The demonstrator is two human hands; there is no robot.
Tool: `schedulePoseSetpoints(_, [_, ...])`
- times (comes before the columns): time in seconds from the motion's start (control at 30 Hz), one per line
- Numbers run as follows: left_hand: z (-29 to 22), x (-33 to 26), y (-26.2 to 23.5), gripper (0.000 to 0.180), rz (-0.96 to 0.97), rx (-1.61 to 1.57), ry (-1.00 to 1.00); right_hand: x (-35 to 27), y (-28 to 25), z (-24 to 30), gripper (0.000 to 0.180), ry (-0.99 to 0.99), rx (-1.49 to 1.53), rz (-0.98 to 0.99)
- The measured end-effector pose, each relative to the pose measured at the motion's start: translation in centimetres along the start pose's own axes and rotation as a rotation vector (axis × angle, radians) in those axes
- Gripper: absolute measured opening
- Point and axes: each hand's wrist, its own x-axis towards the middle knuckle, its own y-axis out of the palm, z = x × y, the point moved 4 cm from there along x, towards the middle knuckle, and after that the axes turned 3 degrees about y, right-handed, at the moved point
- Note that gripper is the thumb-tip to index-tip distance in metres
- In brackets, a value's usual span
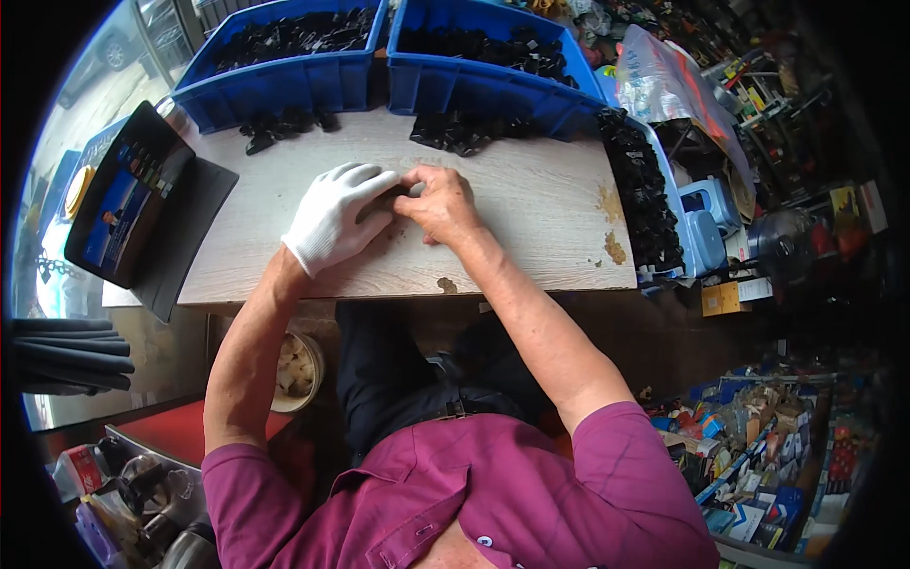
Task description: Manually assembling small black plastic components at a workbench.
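Note:
My left hand (334,216), in a white knit glove, meets my bare right hand (445,204) over the middle of the pale wooden table (536,209). The fingertips of both are closed and brought together. Something small and dark seems to be pinched between them, but the fingers hide most of it. Beyond my hands lie loose heaps of small black parts: a smaller heap (277,128) at the left and a larger heap (460,133) at the right.
Two blue bins, the left bin (284,93) and right bin (483,87), hold many black parts along the far edge. A tablet (123,204) leans at the left. Another tray (675,204) of black parts borders the right edge. A bucket (318,379) stands below the table.

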Motion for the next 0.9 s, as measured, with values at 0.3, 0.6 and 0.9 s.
schedulePoseSetpoints(0.3, [2.2,-1.4,0.8,0.033,-0.103,0.064,-0.181,-1.6,-2.3,-2.8,0.035,0.179,0.450,0.102])
schedulePoseSetpoints(0.6, [2.4,-1.3,1.1,0.022,-0.117,0.155,-0.153,-1.5,-16.2,-8.1,0.037,0.233,0.578,-0.310])
schedulePoseSetpoints(0.9, [2.7,-1.4,1.3,0.020,-0.161,0.161,-0.172,-0.9,-24.0,-12.5,0.033,0.244,0.661,-0.823])
